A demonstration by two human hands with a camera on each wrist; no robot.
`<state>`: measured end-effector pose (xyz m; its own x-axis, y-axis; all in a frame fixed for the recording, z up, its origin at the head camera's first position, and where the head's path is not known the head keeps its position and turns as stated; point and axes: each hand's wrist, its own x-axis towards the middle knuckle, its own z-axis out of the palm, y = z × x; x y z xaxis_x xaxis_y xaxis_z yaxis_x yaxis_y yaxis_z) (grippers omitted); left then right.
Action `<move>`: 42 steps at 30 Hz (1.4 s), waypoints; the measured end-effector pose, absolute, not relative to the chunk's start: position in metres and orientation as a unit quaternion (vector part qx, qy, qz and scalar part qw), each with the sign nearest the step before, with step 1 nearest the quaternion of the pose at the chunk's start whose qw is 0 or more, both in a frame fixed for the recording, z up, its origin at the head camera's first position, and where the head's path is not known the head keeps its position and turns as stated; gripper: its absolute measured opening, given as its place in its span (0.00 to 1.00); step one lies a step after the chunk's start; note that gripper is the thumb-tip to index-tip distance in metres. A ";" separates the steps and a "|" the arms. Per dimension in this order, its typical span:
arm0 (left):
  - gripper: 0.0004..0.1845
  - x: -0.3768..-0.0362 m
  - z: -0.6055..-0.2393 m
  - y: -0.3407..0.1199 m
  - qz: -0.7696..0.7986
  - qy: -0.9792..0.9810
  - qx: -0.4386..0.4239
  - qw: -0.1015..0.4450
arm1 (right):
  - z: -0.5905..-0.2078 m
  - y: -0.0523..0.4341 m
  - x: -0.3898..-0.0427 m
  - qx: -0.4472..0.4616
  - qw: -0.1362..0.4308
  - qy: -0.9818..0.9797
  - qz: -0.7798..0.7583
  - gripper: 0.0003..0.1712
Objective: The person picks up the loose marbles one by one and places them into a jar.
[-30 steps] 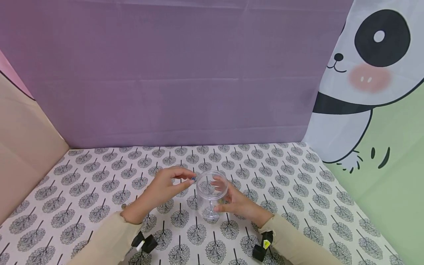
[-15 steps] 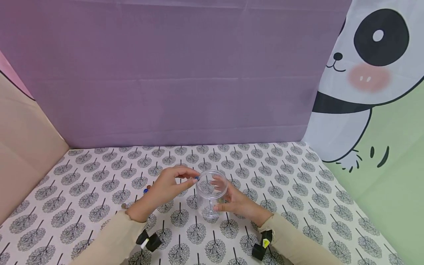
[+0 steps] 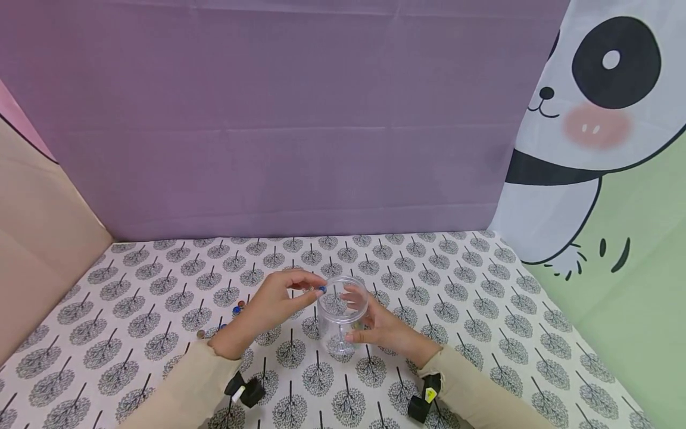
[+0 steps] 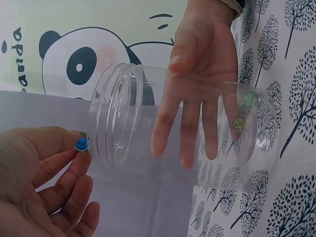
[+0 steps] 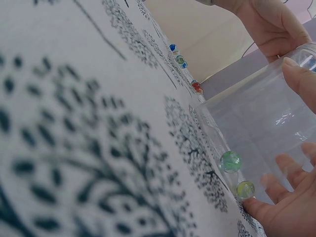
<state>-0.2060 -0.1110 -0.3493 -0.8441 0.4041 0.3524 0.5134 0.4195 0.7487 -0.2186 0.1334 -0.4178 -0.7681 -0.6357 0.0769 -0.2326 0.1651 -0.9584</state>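
Blue marble (image 4: pixel 81 143) at the mouth of a clear plastic jar (image 3: pixel 328 335)

The left hand (image 3: pixel 284 296) pinches the marble between thumb and forefinger, its other fingers loosely bent, just beside the rim; whether marble and rim touch, I can't tell; the right hand (image 3: pixel 390 329) spans the jar, thumb on one side, fingers reaching along the other; the jar stands upright on the tree-print worktop (image 3: pixel 155 351); down at its base lie a green marble (image 5: pixel 230 162) and a yellow-streaked marble (image 5: pixel 245 189); more loose marbles (image 3: pixel 237 310) lie near the left sleeve (image 3: pixel 179 387).
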 end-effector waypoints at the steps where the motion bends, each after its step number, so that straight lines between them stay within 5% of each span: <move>1: 0.10 -0.207 -0.350 -0.110 -0.466 -0.839 -0.276 0.059 | -0.418 0.133 -0.218 -0.292 0.175 0.743 -0.576 0.53; 42: 0.10 -0.212 -0.355 -0.102 -0.470 -0.829 -0.297 0.052 | -0.418 0.133 -0.217 -0.280 0.177 0.748 -0.575 0.52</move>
